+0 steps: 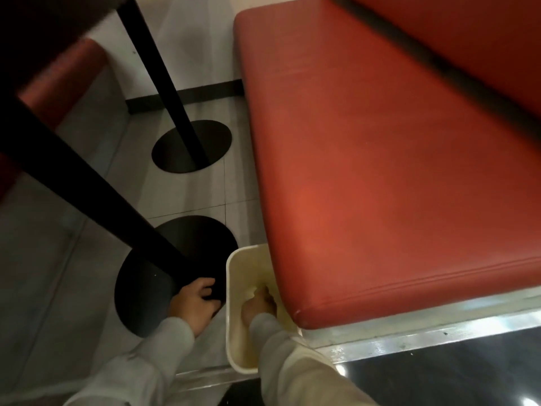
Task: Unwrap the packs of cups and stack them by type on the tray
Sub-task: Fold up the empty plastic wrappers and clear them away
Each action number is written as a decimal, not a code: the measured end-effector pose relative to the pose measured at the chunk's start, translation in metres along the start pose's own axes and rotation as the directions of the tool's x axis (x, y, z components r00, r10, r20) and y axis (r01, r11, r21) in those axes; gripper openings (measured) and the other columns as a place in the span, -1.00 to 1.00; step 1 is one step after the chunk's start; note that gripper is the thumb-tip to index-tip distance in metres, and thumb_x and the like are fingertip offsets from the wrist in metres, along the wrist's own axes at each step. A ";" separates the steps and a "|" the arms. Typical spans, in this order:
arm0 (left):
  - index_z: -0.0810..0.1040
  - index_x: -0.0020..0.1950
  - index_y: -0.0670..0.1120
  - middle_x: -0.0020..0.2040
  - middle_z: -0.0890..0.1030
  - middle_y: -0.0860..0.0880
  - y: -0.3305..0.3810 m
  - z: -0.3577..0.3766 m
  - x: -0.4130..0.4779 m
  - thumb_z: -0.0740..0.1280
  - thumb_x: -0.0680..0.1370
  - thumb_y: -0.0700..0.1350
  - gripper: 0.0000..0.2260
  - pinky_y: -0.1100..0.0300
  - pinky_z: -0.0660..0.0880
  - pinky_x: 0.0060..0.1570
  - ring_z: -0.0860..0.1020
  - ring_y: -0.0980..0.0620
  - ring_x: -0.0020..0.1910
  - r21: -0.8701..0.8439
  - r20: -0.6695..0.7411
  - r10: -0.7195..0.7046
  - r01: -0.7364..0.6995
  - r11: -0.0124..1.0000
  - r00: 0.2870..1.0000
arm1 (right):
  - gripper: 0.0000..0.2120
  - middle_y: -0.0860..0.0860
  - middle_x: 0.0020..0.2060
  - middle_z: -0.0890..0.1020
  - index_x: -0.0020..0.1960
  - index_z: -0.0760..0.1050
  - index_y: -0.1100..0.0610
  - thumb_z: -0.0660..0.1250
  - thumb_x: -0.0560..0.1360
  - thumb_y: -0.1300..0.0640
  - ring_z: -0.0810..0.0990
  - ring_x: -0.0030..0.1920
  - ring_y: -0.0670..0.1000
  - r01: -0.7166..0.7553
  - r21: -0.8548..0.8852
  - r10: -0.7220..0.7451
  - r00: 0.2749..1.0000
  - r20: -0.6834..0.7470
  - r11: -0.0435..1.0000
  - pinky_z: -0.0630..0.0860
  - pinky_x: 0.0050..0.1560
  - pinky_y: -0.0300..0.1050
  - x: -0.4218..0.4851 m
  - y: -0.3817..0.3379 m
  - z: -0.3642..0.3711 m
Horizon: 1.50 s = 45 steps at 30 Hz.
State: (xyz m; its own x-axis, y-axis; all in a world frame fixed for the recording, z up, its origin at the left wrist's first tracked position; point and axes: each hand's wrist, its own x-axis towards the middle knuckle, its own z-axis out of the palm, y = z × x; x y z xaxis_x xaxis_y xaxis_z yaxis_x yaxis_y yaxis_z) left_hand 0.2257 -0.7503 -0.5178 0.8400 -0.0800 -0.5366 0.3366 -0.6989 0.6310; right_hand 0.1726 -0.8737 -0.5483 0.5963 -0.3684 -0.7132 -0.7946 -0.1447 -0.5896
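Right hand (260,303) down in the lower-centre bin (238,268), grip hidden; left hand (194,306) loosely spread, so I could tip it.

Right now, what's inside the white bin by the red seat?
The right hand reaches down inside the bin. What it touches is too blurry to tell. The sleeve hides the bin's bottom, and the red bench covers its right side.

Restaurant booth seating, seen at floor level.
A long red padded bench (380,171) faces another red seat (58,83) across black table posts (164,68) on round floor bases (191,146), over grey floor tiles (193,189).
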 end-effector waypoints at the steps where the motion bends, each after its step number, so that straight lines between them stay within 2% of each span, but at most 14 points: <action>1: 0.51 0.36 -0.07 0.24 0.58 -0.15 0.005 -0.006 -0.009 0.42 0.50 -0.32 -0.56 -0.04 0.57 0.10 0.56 -0.14 0.13 -0.015 0.021 -0.015 0.015 1.000 1.000 | -0.49 0.15 0.53 0.26 0.59 0.09 0.18 0.08 0.66 0.19 0.29 0.49 0.12 -0.002 0.007 0.002 1.000 0.024 1.000 0.24 0.41 -0.15 -0.012 -0.003 0.000; 6: 0.51 0.36 -0.13 0.23 0.59 -0.21 0.034 -0.038 -0.069 0.38 0.54 -0.31 -0.61 0.02 0.55 -0.01 0.57 -0.14 0.11 -0.061 0.065 -0.047 0.051 0.997 0.997 | -0.55 0.19 0.45 0.36 0.54 0.20 0.22 0.11 0.66 0.20 0.38 0.43 0.17 0.051 -0.066 -0.043 0.991 0.126 0.996 0.33 0.36 -0.08 -0.091 -0.034 -0.032; 10: 0.53 0.33 -0.13 0.24 0.60 -0.20 0.055 -0.073 -0.128 0.40 0.54 -0.24 -0.64 -0.10 0.56 0.17 0.58 -0.21 0.19 -0.021 0.127 -0.070 0.073 0.997 0.989 | -0.57 0.18 0.44 0.39 0.51 0.26 0.21 0.14 0.65 0.20 0.39 0.42 0.17 0.035 -0.144 -0.019 0.993 0.114 0.989 0.33 0.32 -0.12 -0.157 -0.049 -0.065; 13: 0.54 0.32 -0.03 0.20 0.62 -0.09 0.070 -0.098 -0.179 0.42 0.51 -0.18 -0.63 -0.04 0.55 0.20 0.57 -0.11 0.18 -0.025 0.129 -0.096 0.100 0.995 0.987 | -0.65 0.13 0.41 0.44 0.39 0.41 0.10 0.18 0.61 0.18 0.42 0.40 0.17 0.036 -0.225 -0.019 0.997 0.079 0.974 0.30 0.36 -0.14 -0.208 -0.060 -0.090; 16: 0.56 0.30 0.00 0.19 0.63 -0.01 0.086 -0.122 -0.228 0.43 0.51 -0.12 -0.64 0.09 0.52 0.23 0.57 -0.04 0.19 -0.017 0.130 -0.091 0.094 0.995 0.987 | -0.65 0.13 0.37 0.50 0.34 0.47 0.05 0.22 0.56 0.18 0.47 0.35 0.17 0.064 -0.237 -0.045 0.995 0.086 0.969 0.37 0.34 -0.13 -0.255 -0.072 -0.119; 19: 0.61 0.23 -0.03 0.15 0.64 0.00 0.103 -0.148 -0.275 0.43 0.52 -0.10 -0.72 0.34 0.44 0.08 0.58 0.04 0.12 0.030 0.131 -0.060 0.057 0.998 0.990 | -0.68 0.13 0.33 0.54 0.30 0.52 0.09 0.24 0.57 0.19 0.48 0.35 0.17 0.096 -0.311 -0.067 0.992 0.102 0.945 0.37 0.35 -0.14 -0.294 -0.084 -0.143; 24: 0.67 0.02 0.09 0.01 0.67 0.03 0.137 -0.196 -0.329 0.45 0.49 -0.09 -0.86 0.21 0.53 0.07 0.62 0.01 0.06 0.011 0.095 -0.006 0.005 1.000 0.996 | -0.85 0.13 0.19 0.62 -0.01 0.55 -0.02 0.24 0.48 0.04 0.61 0.17 0.22 0.212 -0.394 -0.150 0.972 0.182 0.894 0.52 0.26 0.07 -0.341 -0.109 -0.165; 26: 0.66 0.03 0.11 0.03 0.68 0.03 0.152 -0.218 -0.341 0.47 0.47 -0.04 -0.85 0.22 0.52 -0.01 0.62 0.03 0.06 0.028 0.109 0.031 -0.034 0.999 0.994 | -0.78 0.14 0.15 0.63 0.03 0.57 0.00 0.22 0.47 0.01 0.62 0.13 0.22 0.271 -0.432 -0.168 0.950 0.261 0.860 0.55 0.22 0.12 -0.337 -0.117 -0.168; 29: 0.65 0.06 0.08 -0.02 0.69 0.04 0.174 -0.245 -0.359 0.47 0.48 -0.04 -0.83 0.23 0.56 -0.13 0.64 0.08 0.00 0.006 0.129 0.082 -0.084 0.996 0.988 | -0.87 0.15 0.02 0.68 -0.08 0.57 0.05 0.25 0.51 0.07 0.69 -0.01 0.13 0.339 -0.380 -0.196 0.910 0.365 0.861 0.62 0.05 0.03 -0.394 -0.165 -0.178; 32: 0.65 0.07 0.02 -0.03 0.69 0.04 0.188 -0.273 -0.375 0.45 0.51 -0.10 -0.85 0.11 0.64 -0.06 0.66 0.09 -0.03 -0.056 0.100 0.114 -0.109 0.992 0.988 | -0.86 0.15 -0.15 0.71 -0.13 0.58 0.19 0.27 0.54 0.21 0.69 -0.21 0.04 0.386 -0.370 -0.172 0.852 0.495 0.845 0.64 -0.24 -0.15 -0.421 -0.199 -0.185; 33: 0.65 0.08 0.01 -0.03 0.69 0.05 0.192 -0.281 -0.378 0.44 0.52 -0.10 -0.85 0.11 0.64 -0.07 0.66 0.10 -0.04 -0.066 0.079 0.127 -0.122 0.990 0.989 | -0.86 0.15 -0.19 0.72 -0.13 0.60 0.22 0.29 0.54 0.22 0.69 -0.24 0.04 0.407 -0.363 -0.175 0.831 0.528 0.838 0.62 -0.26 -0.16 -0.426 -0.209 -0.187; 36: 0.65 0.07 0.00 -0.03 0.69 0.02 0.200 -0.306 -0.384 0.43 0.52 -0.12 -0.86 0.07 0.64 -0.03 0.67 0.08 -0.04 -0.119 -0.005 0.149 -0.148 0.982 0.989 | -0.89 0.13 -0.22 0.70 -0.13 0.59 0.21 0.34 0.53 0.20 0.69 -0.20 0.07 0.461 -0.283 -0.262 0.805 0.533 0.841 0.65 -0.18 -0.09 -0.435 -0.241 -0.189; 40: 0.65 0.10 -0.03 0.02 0.68 -0.01 0.211 -0.338 -0.385 0.42 0.54 -0.11 -0.85 0.03 0.64 0.03 0.67 0.06 -0.01 -0.141 -0.098 0.181 -0.194 0.971 0.979 | -0.91 0.15 -0.14 0.68 -0.04 0.56 0.22 0.31 0.56 0.20 0.69 -0.15 0.09 0.561 -0.175 -0.419 0.760 0.497 0.809 0.64 -0.15 -0.09 -0.439 -0.285 -0.189; 45: 0.65 0.12 -0.05 0.03 0.69 -0.01 0.227 -0.382 -0.368 0.41 0.56 -0.11 -0.85 0.06 0.63 0.03 0.67 0.05 0.00 -0.172 -0.192 0.200 -0.233 0.957 0.961 | -0.86 0.15 -0.09 0.69 0.01 0.58 0.27 0.31 0.56 0.20 0.72 -0.12 0.11 0.619 -0.160 -0.494 0.734 0.467 0.769 0.66 -0.11 -0.09 -0.433 -0.338 -0.186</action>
State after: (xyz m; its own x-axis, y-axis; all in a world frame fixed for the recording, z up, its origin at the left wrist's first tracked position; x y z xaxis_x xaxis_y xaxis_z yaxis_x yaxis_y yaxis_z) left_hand 0.1550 -0.6082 0.0366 0.9560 -0.0802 -0.2822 0.1994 -0.5281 0.8255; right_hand 0.1620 -0.8365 0.0306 0.8832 0.2295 -0.4091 -0.2599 -0.4865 -0.8341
